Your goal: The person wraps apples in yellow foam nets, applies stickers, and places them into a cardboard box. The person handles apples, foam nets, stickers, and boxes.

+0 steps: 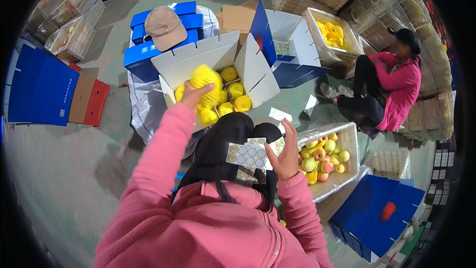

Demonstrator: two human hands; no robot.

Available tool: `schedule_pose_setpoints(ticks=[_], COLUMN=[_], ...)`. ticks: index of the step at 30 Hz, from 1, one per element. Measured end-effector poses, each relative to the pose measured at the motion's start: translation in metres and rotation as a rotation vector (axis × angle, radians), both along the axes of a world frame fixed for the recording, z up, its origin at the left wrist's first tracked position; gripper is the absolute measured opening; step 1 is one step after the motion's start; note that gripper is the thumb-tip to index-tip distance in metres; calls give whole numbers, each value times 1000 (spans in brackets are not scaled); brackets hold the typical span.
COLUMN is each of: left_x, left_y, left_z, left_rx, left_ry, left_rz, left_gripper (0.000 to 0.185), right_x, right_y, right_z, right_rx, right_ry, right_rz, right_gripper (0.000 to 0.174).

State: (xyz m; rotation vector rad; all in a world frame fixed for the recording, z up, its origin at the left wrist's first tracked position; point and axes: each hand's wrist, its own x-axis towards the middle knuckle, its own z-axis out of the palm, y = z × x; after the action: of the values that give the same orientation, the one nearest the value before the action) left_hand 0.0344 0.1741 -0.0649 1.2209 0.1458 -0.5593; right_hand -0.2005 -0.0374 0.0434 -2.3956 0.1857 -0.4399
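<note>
My left hand (199, 95) grips a fruit in a yellow foam net (205, 82), held over an open cardboard box (260, 70) with white inner walls. In the box, several fruits in yellow nets (225, 109) sit between dividers. My right hand (284, 152) has its fingers apart above my right knee, beside sheets of round stickers (247, 155) lying on my lap; I see nothing held in it. To its right stands a lined crate (355, 149) of bare apples (319, 154), some yellow netting among them.
Blue boxes (139, 59) with a beige cap (165, 28) on them stand beyond the box. Another open blue-and-white box (290, 22) and a crate of yellow nets (331, 35) are at the upper right. A person in pink (401, 78) sits at the right. Folded blue cartons (379, 208) lie lower right.
</note>
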Motion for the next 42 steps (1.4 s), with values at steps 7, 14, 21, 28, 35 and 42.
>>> schedule_pose_setpoints(ticks=[7, 14, 21, 28, 35, 42], left_x=[29, 9, -1, 20, -82, -129], left_y=[60, 53, 71, 58, 13, -59], left_z=[-180, -274, -343, -250, -18, 18], left_rx=[1409, 1412, 1236, 1045, 587, 746], left_ry=[39, 161, 196, -101, -896, -1156], left_rz=[-645, -926, -674, -687, -685, -839], left_gripper=[103, 84, 64, 37, 38, 86], right_x=[1, 10, 28, 34, 29, 4], right_y=[5, 2, 5, -14, -32, -40], right_z=[-77, -91, -91, -82, -71, -65], right_rx=[-4, -159, -184, 128, 74, -7], right_ry=[165, 255, 351, 343, 330, 314], right_rz=[42, 90, 72, 117, 166, 110], right_gripper=[60, 53, 49, 43, 54, 67])
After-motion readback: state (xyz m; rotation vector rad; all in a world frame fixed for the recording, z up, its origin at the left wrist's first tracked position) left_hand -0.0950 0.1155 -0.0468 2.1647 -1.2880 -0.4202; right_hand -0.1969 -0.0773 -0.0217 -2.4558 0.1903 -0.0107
